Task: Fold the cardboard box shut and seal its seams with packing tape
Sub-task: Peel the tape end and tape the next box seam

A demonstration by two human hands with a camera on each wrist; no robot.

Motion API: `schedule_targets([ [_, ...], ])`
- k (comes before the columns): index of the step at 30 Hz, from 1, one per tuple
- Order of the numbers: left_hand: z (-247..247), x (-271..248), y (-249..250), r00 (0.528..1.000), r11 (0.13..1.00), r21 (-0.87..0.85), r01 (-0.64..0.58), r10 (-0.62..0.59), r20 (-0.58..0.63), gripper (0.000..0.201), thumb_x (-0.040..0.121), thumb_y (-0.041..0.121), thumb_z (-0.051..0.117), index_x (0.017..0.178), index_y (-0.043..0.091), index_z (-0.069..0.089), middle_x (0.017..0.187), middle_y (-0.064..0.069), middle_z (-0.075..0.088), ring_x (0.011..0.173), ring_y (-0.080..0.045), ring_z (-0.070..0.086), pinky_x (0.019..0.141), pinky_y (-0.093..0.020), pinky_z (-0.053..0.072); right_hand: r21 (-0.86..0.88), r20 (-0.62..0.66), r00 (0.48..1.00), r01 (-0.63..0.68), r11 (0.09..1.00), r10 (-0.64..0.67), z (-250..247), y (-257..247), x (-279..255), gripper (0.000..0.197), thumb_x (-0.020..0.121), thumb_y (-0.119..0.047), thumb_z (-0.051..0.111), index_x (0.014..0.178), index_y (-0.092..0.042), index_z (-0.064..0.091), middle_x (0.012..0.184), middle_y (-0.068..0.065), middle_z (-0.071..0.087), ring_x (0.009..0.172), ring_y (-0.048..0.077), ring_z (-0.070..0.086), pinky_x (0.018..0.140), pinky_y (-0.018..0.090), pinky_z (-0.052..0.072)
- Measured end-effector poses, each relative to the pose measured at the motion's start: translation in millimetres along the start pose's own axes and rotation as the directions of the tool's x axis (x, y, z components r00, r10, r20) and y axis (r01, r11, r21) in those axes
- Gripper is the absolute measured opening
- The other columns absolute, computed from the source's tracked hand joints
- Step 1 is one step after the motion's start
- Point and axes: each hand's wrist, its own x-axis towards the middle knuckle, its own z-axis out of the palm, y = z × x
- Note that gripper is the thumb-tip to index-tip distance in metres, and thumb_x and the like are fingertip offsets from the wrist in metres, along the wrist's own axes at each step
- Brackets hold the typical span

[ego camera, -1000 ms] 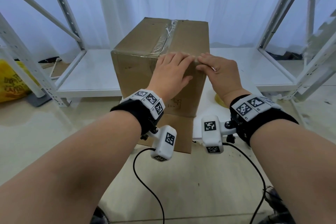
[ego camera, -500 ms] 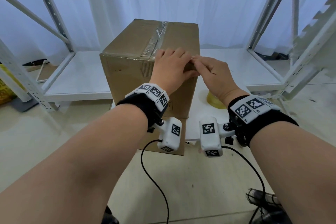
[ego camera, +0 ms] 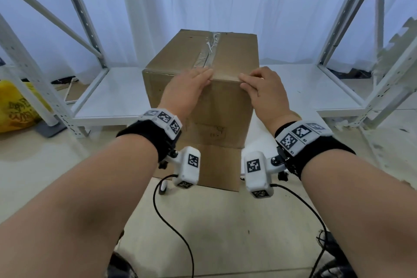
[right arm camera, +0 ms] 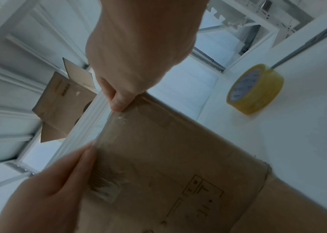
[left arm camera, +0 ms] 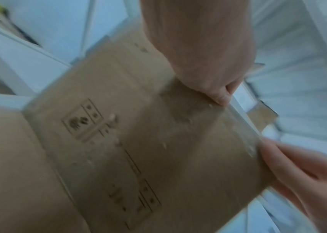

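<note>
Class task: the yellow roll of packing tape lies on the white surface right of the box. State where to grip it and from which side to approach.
Grip the tape roll across its outer rim, thumb and fingers on opposite sides, coming from above. It seems to lie nearly flat on the white surface, so the curved rim is exposed all round. The cardboard box stands apart, leaving room.

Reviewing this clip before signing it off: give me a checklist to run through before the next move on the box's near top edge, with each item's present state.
1. Top flaps of the cardboard box folded shut: ok.
2. Tape strip along the centre seam: ok, though wrinkled.
3. Clear tape along the near top edge: ok where visible; full adhesion cannot tell.
4. Left hand steadying that edge: ok.
5. Right hand pressing near the right corner: ok.
6. Yellow tape roll on the white surface beside the box: ok.
</note>
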Motion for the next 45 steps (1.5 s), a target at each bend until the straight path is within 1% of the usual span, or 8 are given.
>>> schedule_targets([
  [6, -20, -18, -40, 0.983, 0.986, -0.034, 0.166, -0.168, -0.07, 0.032, 0.101, 0.024, 0.04, 0.128, 0.017, 0.056, 0.136, 0.001, 0.054, 0.127, -0.022, 0.046, 0.105, -0.036, 0.034, -0.139, -0.038, 0.999, 0.021, 0.99, -0.026, 4, -11, 1, 0.025, 0.098, -0.016, 0.048, 0.115, -0.011, 0.066, 0.111, 0.007, 0.061, 0.107, 0.026, 0.05, 0.098, 0.035, 0.036],
  [16, 8, 4, -2, 0.994, 0.992, -0.12, -0.044, 0.032, -0.101, 0.035, 0.099, 0.021, 0.045, 0.132, 0.015, 0.054, 0.137, -0.003, 0.053, 0.13, -0.019, 0.046, 0.111, -0.032, 0.028, -0.433, 0.174, 0.98, -0.008, 0.902, 0.092, 35, -40, 10, 0.045, 0.104, -0.033, 0.023, 0.149, -0.029, 0.027, 0.157, 0.002, 0.025, 0.145, 0.03, 0.016, 0.112, 0.062, 0.003],
  [23, 1, -15, -67, 0.958, 0.964, -0.055, 0.261, -0.266, -0.11, 0.044, 0.097, 0.038, 0.045, 0.138, 0.02, 0.046, 0.149, -0.005, 0.037, 0.143, -0.026, 0.02, 0.117, -0.041, 0.011, -0.181, 0.071, 0.997, -0.006, 0.984, 0.019, 33, -20, 8, 0.043, 0.104, -0.032, 0.029, 0.143, -0.017, 0.042, 0.153, 0.008, 0.033, 0.142, 0.027, 0.022, 0.115, 0.047, 0.023],
  [28, -6, -15, -65, 0.822, 0.748, -0.415, 0.519, -0.57, 0.002, 0.06, 0.089, 0.049, 0.056, 0.142, 0.028, 0.037, 0.153, -0.012, 0.024, 0.138, -0.025, 0.031, 0.109, -0.033, 0.028, 0.148, -0.009, 0.942, -0.331, 0.932, 0.336, 31, -26, 5, 0.053, 0.098, -0.047, 0.043, 0.143, -0.021, 0.036, 0.156, 0.011, 0.016, 0.14, 0.027, 0.024, 0.108, 0.029, 0.024],
  [31, -12, -19, -75, 0.824, 0.753, -0.429, 0.499, -0.566, -0.035, 0.06, 0.085, 0.051, 0.06, 0.137, 0.025, 0.044, 0.131, -0.008, 0.051, 0.118, -0.023, 0.051, 0.099, -0.031, 0.04, 0.255, 0.017, 0.897, -0.431, 0.865, 0.442, 33, -32, 7, 0.057, 0.096, -0.053, 0.04, 0.143, -0.023, 0.031, 0.141, 0.008, 0.036, 0.117, 0.021, 0.047, 0.093, 0.026, 0.032],
  [35, -33, -41, -80, 0.821, 0.776, -0.434, 0.457, -0.556, -0.13, 0.049, 0.085, 0.049, 0.061, 0.123, 0.019, 0.052, 0.116, -0.004, 0.042, 0.103, -0.022, 0.054, 0.096, -0.031, 0.044, 0.379, 0.038, 0.899, -0.416, 0.827, 0.436, 32, -38, 13, 0.042, 0.1, -0.043, 0.038, 0.137, -0.023, 0.039, 0.134, 0.003, 0.04, 0.094, 0.008, 0.042, 0.087, 0.021, 0.032],
  [41, -69, -90, -80, 0.915, 0.912, -0.259, 0.318, -0.367, -0.168, 0.024, 0.096, 0.027, 0.051, 0.107, 0.008, 0.061, 0.095, -0.002, 0.045, 0.083, -0.016, 0.049, 0.081, -0.031, 0.046, 0.382, 0.138, 0.888, -0.456, 0.804, 0.438, 50, -46, 28, 0.043, 0.102, -0.036, 0.025, 0.139, -0.02, 0.039, 0.137, 0.011, 0.04, 0.123, 0.027, 0.04, 0.107, 0.04, 0.034],
  [45, -75, -106, -71, 0.942, 0.934, -0.192, 0.301, -0.322, -0.092, 0.025, 0.092, 0.022, 0.06, 0.112, 0.008, 0.058, 0.095, 0.002, 0.042, 0.07, -0.006, 0.046, 0.069, -0.016, 0.038, 0.233, 0.306, 0.787, -0.608, 0.759, 0.536, 59, -70, 26, 0.065, 0.089, -0.062, 0.035, 0.146, -0.042, 0.013, 0.152, 0.013, 0.004, 0.133, 0.042, 0.028, 0.107, 0.055, 0.031],
])
